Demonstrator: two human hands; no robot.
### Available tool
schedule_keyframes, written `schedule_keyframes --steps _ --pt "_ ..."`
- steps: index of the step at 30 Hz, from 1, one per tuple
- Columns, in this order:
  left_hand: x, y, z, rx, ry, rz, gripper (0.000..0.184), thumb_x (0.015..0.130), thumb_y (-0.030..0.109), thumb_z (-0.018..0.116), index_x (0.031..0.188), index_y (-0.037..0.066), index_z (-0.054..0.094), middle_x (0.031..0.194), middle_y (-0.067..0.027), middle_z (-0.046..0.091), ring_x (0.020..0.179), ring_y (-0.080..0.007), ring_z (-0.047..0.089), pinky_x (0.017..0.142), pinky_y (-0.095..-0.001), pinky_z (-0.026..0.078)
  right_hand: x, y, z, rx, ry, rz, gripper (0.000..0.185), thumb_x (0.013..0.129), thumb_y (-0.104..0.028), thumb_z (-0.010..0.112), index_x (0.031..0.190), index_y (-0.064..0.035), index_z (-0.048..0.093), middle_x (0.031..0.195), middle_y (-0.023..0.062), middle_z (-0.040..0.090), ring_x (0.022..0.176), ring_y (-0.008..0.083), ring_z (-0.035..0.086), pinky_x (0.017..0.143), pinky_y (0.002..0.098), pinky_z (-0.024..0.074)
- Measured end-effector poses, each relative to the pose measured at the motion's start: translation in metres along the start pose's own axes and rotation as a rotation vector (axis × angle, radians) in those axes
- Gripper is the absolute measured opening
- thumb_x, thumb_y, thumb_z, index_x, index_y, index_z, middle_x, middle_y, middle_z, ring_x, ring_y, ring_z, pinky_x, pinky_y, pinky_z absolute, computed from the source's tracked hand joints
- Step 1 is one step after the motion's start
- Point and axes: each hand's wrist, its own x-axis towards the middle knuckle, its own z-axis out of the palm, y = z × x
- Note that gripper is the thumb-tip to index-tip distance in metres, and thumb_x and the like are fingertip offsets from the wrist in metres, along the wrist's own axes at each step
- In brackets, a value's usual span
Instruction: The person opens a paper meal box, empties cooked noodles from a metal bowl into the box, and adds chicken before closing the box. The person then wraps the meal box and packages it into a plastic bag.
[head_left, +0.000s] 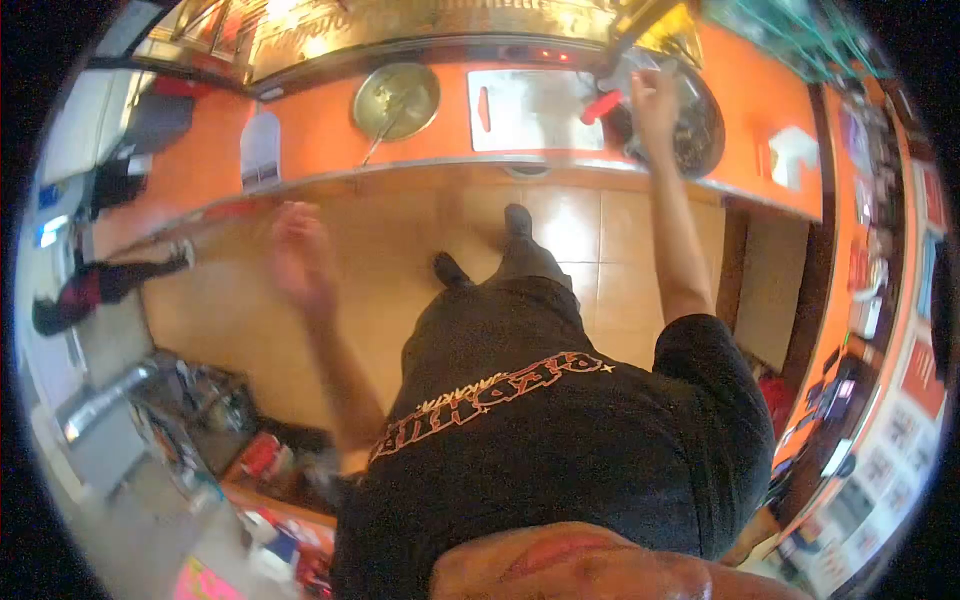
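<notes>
My left hand [304, 258] is in the air over the floor, short of the counter's edge. Motion smears its fingers, and no object shows in it. My right hand [654, 98] is over the counter, above a large dark round pan [700, 135] with food pieces in it. Its fingers look curled together, but what they hold is too blurred to name. Just left of it a red object [602, 107] lies at the right end of a white cutting board [530, 110]. Clear, shiny material [622, 76] shows beside the fingers.
Left of the board, a metal bowl [396, 100] with a utensil in it rests on the orange counter [335, 130]. A white holder [261, 150] stands farther left, and white paper [793, 157] lies at the right. Another person [90, 290] is at the far left.
</notes>
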Motion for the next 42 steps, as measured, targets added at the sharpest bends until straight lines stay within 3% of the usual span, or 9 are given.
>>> schedule_keyframes --steps 4,7,12,21,25,30,32,36,42 --pt "0.109 0.122 -0.062 0.070 0.157 0.557 0.024 0.097 0.015 0.061 0.115 -0.001 0.061 0.118 -0.0119 0.063 0.108 -0.0191 0.060 0.093 -0.0332 0.048 0.090 0.207 0.064 -0.234 -0.217 -0.260 0.035 0.082 -0.014 0.070 0.115 -0.0045 0.064 0.108 0.0218 0.066 0.101 0.0399 0.062 0.090 0.0460 0.0486" --pt "0.136 0.162 -0.046 0.123 0.129 0.704 0.024 0.097 0.016 0.062 0.115 0.000 0.061 0.117 -0.0118 0.064 0.107 -0.0197 0.060 0.093 -0.0337 0.048 0.108 0.241 0.100 -0.335 -0.424 -0.299 0.042 0.081 -0.015 0.071 0.120 -0.0065 0.063 0.114 0.0220 0.066 0.103 0.0383 0.063 0.092 0.0457 0.0483" --pt "0.153 0.202 -0.045 0.193 0.167 0.816 0.026 0.095 0.018 0.063 0.114 0.000 0.061 0.116 -0.0117 0.064 0.105 -0.0206 0.061 0.092 -0.0344 0.048 0.124 0.200 0.071 -0.347 -0.771 -0.177 0.026 0.083 -0.026 0.072 0.095 -0.0039 0.066 0.091 0.0201 0.068 0.089 0.0377 0.066 0.077 0.0453 0.0504" --pt "0.149 0.223 -0.062 0.280 0.241 0.874 0.028 0.093 0.021 0.065 0.113 0.002 0.061 0.113 -0.0115 0.064 0.102 -0.0223 0.061 0.091 -0.0358 0.047 0.083 0.203 0.014 -0.275 -0.525 -0.063 0.027 0.084 -0.031 0.068 0.089 -0.0047 0.064 0.086 0.0195 0.067 0.085 0.0414 0.064 0.076 0.0491 0.0503" --pt "0.126 0.212 -0.074 0.343 0.294 0.827 0.029 0.092 0.022 0.066 0.113 0.003 0.062 0.112 -0.0114 0.065 0.100 -0.0230 0.062 0.090 -0.0364 0.047 0.070 0.228 0.013 -0.217 -0.469 0.130 0.021 0.086 -0.023 0.069 0.082 -0.0038 0.063 0.073 0.0079 0.062 0.067 0.0178 0.062 0.064 0.0346 0.0491" --pt "0.143 0.196 -0.101 0.356 0.399 0.734 0.030 0.091 0.024 0.068 0.112 0.004 0.062 0.111 -0.0113 0.065 0.098 -0.0240 0.062 0.089 -0.0372 0.047 0.062 0.208 0.005 0.123 -0.647 0.275 0.016 0.091 -0.022 0.066 0.087 -0.0074 0.060 0.069 -0.0004 0.054 0.064 0.0109 0.055 0.056 0.0274 0.0445" --pt "0.176 0.192 -0.117 0.286 0.449 0.703 0.031 0.090 0.024 0.068 0.112 0.004 0.062 0.111 -0.0112 0.065 0.098 -0.0244 0.062 0.089 -0.0375 0.047 0.046 0.184 0.006 0.534 -0.650 0.234 0.011 0.094 -0.020 0.062 0.093 -0.0097 0.061 0.078 -0.0003 0.058 0.064 0.0110 0.056 0.056 0.0272 0.0463" --pt "0.179 0.187 -0.138 0.176 0.654 0.790 0.032 0.089 0.026 0.069 0.112 0.005 0.062 0.110 -0.0111 0.065 0.096 -0.0251 0.062 0.088 -0.0381 0.046 0.053 0.075 0.000 0.324 -0.634 0.181 0.028 0.098 -0.030 0.060 0.105 -0.0036 0.060 0.089 0.0070 0.062 0.079 0.0188 0.058 0.071 0.0342 0.0505" --pt "0.098 0.163 -0.096 0.256 0.596 0.615 0.034 0.087 0.028 0.071 0.111 0.006 0.062 0.108 -0.0110 0.066 0.094 -0.0262 0.063 0.088 -0.0390 0.046 0.003 -0.015 -0.004 0.952 -0.864 0.626 0.025 0.098 -0.026 0.059 0.112 -0.0053 0.061 0.102 0.0072 0.066 0.089 0.0148 0.062 0.075 0.0296 0.0520"
